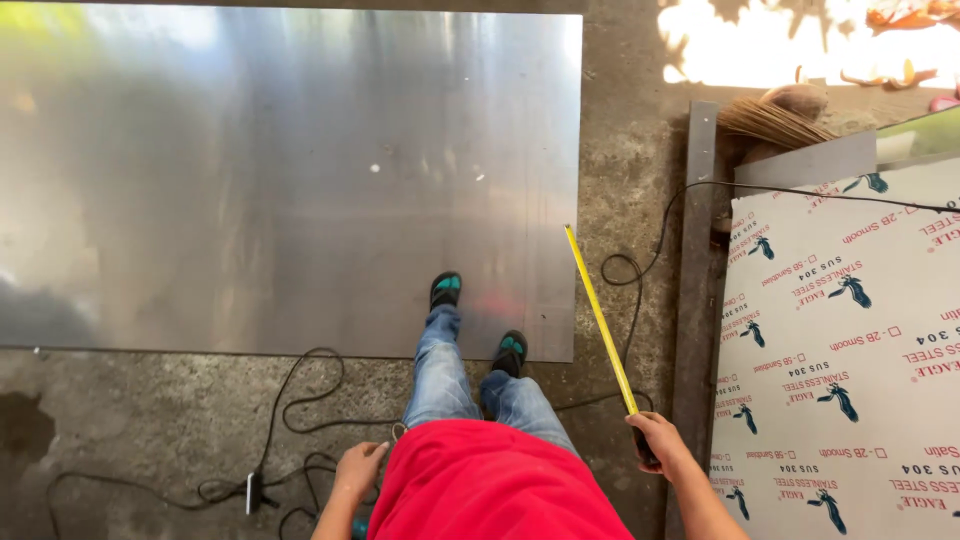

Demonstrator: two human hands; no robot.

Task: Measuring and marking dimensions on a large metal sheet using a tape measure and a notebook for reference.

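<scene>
A large bare metal sheet (250, 170) lies flat on the concrete floor, and I stand on its near edge in teal sandals. My right hand (655, 438) grips a tape measure whose yellow blade (598, 315) sticks out stiffly forward and to the left, its tip over the sheet's right edge. My left hand (358, 470) hangs beside my red shirt with the fingers loosely curled; whether it holds anything cannot be made out, and a small teal object shows just below it.
A second metal sheet (850, 340) with white printed protective film lies at the right, beside a long grey metal bar (695, 270). Black cables (300, 400) trail over the floor near my feet and by the bar. A straw broom (770, 120) rests at the far right.
</scene>
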